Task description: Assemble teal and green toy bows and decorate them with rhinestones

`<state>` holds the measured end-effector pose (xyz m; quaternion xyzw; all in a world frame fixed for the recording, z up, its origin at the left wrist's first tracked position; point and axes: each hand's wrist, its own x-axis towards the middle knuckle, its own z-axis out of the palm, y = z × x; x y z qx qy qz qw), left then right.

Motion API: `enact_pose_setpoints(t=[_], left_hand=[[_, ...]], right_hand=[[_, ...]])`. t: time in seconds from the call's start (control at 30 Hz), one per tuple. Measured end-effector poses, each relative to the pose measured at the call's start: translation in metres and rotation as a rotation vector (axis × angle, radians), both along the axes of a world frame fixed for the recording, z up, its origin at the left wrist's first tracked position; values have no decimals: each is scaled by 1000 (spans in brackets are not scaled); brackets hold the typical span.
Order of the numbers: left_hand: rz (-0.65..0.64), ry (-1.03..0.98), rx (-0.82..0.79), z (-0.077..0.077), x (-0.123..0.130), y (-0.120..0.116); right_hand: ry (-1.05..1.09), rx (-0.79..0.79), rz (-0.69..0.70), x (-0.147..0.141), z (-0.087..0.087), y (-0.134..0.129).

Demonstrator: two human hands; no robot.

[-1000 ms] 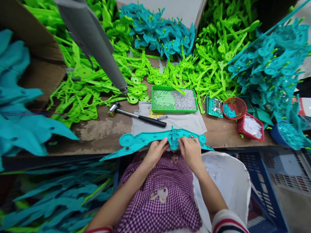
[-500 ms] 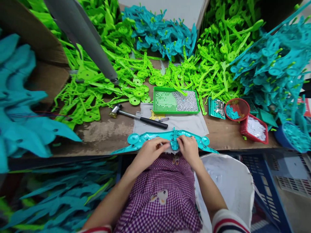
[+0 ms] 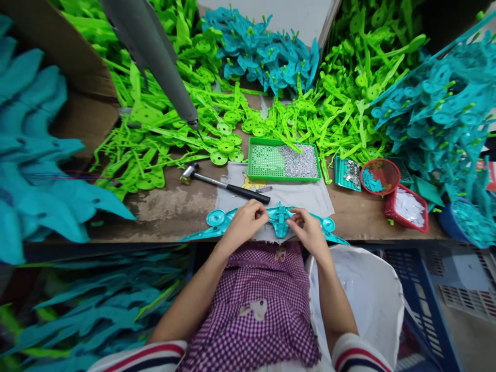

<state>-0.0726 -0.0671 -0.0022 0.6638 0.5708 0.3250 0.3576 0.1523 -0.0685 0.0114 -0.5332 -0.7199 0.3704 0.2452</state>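
Along the near edge of the workbench [image 3: 155, 212], a long blue plastic part [image 3: 281, 222] lies partly on a grey cloth [image 3: 312, 195], its middle between both hands. Left hand [image 3: 247, 221] is curled over it, thumb and fingers close together, can't tell if they're pinching anything. Right hand [image 3: 309, 231] is loosely bent, fingertips right by the middle, can't tell if it's gripping. Hammer [image 3: 248, 194] sits just beyond, then a green tray [image 3: 284, 179] with little metal bits [image 3: 302, 163].
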Motion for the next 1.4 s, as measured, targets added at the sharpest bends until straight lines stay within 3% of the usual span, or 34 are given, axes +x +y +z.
enact_pose_setpoints(t=[0.27, 0.57, 0.8, 1.03, 1.4], left_hand=[[90, -101, 17, -3, -7, 1], [106, -137, -2, -11, -7, 4], [121, -121, 19, -5, -4, 5], [146, -113, 14, -9, -2, 6], [169, -82, 88, -11, 3, 2]], right_hand=[[-27, 160, -20, 3, -8, -4], [-279, 276, 258, 11, -5, 0], [-527, 403, 460, 12, 6, 6], [-397, 395, 497, 23, 5, 11], [-618, 409, 657, 17, 19, 16]])
